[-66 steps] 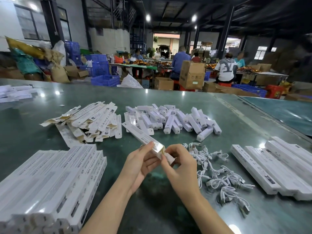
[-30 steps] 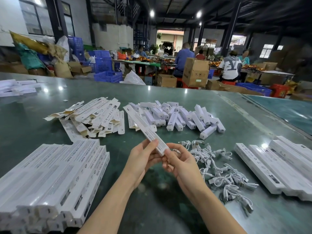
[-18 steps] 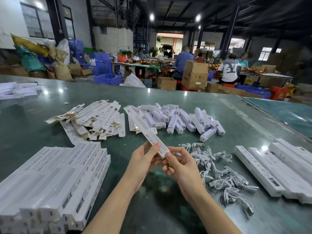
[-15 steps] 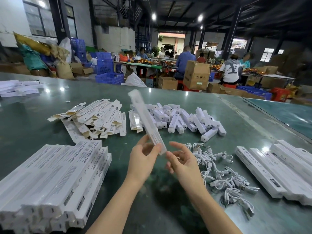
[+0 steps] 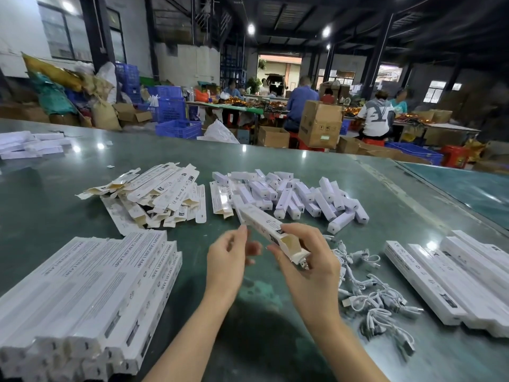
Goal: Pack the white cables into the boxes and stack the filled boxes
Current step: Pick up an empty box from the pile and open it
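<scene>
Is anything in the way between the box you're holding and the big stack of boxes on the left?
Nothing visible. The box is in the right hand, the left hand is beside it, and only bare table lies before the stack.

a green table top (image 5: pixel 275 161) fills the lower frame, with a lighter green surface (image 5: pixel 468 186) at the right edge. beyond it, upper left, sacks and bags (image 5: pixel 63 86) are heaped against the wall beside stacked blue crates (image 5: pixel 170 106). a white plastic bag (image 5: pixel 219 133) lies near the table's far edge. in the upper middle, brown cardboard cartons (image 5: pixel 319 124) stand on the floor, and seated people (image 5: pixel 376 117) work at far tables under ceiling lights (image 5: pixel 251 28).
</scene>
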The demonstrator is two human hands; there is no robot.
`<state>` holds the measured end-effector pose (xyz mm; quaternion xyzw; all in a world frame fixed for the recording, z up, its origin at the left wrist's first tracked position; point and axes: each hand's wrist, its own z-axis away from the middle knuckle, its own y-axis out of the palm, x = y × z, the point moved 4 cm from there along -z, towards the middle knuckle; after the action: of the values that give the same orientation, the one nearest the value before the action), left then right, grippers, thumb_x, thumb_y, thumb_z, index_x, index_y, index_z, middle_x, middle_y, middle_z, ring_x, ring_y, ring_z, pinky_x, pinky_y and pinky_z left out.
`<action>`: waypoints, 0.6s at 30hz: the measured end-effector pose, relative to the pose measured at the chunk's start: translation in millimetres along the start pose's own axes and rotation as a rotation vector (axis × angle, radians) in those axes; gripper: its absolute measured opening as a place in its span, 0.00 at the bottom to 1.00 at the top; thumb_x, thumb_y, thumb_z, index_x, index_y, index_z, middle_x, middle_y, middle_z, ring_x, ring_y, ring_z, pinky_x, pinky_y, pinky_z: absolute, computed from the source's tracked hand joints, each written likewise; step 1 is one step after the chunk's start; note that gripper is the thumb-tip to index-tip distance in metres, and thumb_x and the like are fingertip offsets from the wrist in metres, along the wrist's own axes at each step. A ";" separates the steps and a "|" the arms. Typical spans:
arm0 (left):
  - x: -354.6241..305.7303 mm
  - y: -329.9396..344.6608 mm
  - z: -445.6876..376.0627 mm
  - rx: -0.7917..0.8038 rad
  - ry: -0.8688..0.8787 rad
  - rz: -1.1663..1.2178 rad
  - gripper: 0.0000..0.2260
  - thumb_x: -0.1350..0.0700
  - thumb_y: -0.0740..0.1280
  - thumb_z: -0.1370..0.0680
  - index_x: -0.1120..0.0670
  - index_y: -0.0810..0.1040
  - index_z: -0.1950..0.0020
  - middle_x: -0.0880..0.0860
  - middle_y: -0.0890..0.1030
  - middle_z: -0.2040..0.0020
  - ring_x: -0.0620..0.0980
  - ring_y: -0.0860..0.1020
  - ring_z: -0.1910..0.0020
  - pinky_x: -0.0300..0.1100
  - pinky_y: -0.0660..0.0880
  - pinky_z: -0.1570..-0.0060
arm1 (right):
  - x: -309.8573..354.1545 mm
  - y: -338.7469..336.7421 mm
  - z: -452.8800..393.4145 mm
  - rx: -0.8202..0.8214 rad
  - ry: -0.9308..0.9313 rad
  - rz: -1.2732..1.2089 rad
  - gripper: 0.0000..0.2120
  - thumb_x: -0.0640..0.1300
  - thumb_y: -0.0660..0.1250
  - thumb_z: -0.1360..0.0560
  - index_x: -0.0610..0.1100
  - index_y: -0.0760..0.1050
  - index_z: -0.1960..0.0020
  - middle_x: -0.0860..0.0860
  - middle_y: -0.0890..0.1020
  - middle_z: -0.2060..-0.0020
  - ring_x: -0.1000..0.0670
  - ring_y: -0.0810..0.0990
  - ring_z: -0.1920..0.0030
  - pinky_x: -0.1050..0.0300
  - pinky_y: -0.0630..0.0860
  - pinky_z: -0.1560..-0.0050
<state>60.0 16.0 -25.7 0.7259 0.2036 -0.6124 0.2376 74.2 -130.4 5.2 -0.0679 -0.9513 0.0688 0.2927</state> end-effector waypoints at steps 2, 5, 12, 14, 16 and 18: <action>0.7 9.1 4.2 0.150 -0.110 0.027 0.23 0.41 0.60 0.19 0.54 0.84 0.62 0.55 0.85 0.65 0.51 0.84 0.63 0.40 0.76 0.67 | -5.2 -1.1 1.1 -0.001 -0.066 0.048 0.16 0.32 0.76 0.33 0.43 0.80 0.47 0.51 0.81 0.52 0.59 0.79 0.49 0.70 0.72 0.51; -1.4 17.7 10.3 0.302 -0.090 0.005 0.26 0.33 0.61 0.26 0.51 0.83 0.71 0.53 0.84 0.67 0.45 0.83 0.66 0.33 0.73 0.72 | -12.0 1.6 4.3 0.058 -0.079 0.085 0.21 0.24 0.74 0.36 0.42 0.80 0.49 0.51 0.81 0.52 0.61 0.79 0.49 0.73 0.71 0.49; 13.5 1.8 -2.4 0.007 -0.078 0.114 0.14 0.46 0.69 0.23 0.56 0.82 0.57 0.49 0.84 0.66 0.44 0.82 0.66 0.34 0.74 0.69 | -13.5 19.7 11.9 0.489 0.060 0.197 0.23 0.53 0.70 0.27 0.52 0.73 0.34 0.59 0.76 0.40 0.59 0.71 0.40 0.64 0.67 0.37; 15.6 -6.1 -6.8 -0.081 -0.054 0.158 0.14 0.47 0.69 0.22 0.59 0.81 0.54 0.50 0.85 0.64 0.44 0.83 0.66 0.33 0.75 0.69 | -13.5 20.7 8.3 0.447 0.098 0.219 0.24 0.62 0.62 0.26 0.54 0.71 0.33 0.58 0.73 0.37 0.58 0.67 0.35 0.62 0.63 0.34; 18.2 -9.2 -10.7 -0.141 -0.060 0.194 0.14 0.48 0.69 0.22 0.60 0.79 0.52 0.48 0.85 0.64 0.44 0.83 0.66 0.35 0.76 0.69 | -23.0 14.1 -9.1 0.249 0.239 0.300 0.21 0.62 0.60 0.24 0.55 0.72 0.33 0.55 0.70 0.36 0.53 0.64 0.33 0.56 0.60 0.33; 21.0 -7.7 -13.4 -0.144 -0.066 0.186 0.14 0.48 0.68 0.22 0.60 0.79 0.51 0.48 0.84 0.65 0.43 0.82 0.67 0.36 0.77 0.69 | -48.1 6.4 -34.3 0.210 0.500 0.545 0.21 0.60 0.58 0.22 0.55 0.71 0.32 0.46 0.67 0.32 0.44 0.60 0.31 0.47 0.56 0.32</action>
<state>69.6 30.2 -45.3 0.7021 0.1708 -0.5951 0.3516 133.6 -129.1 5.8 -0.3025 -0.7855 0.2226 0.4919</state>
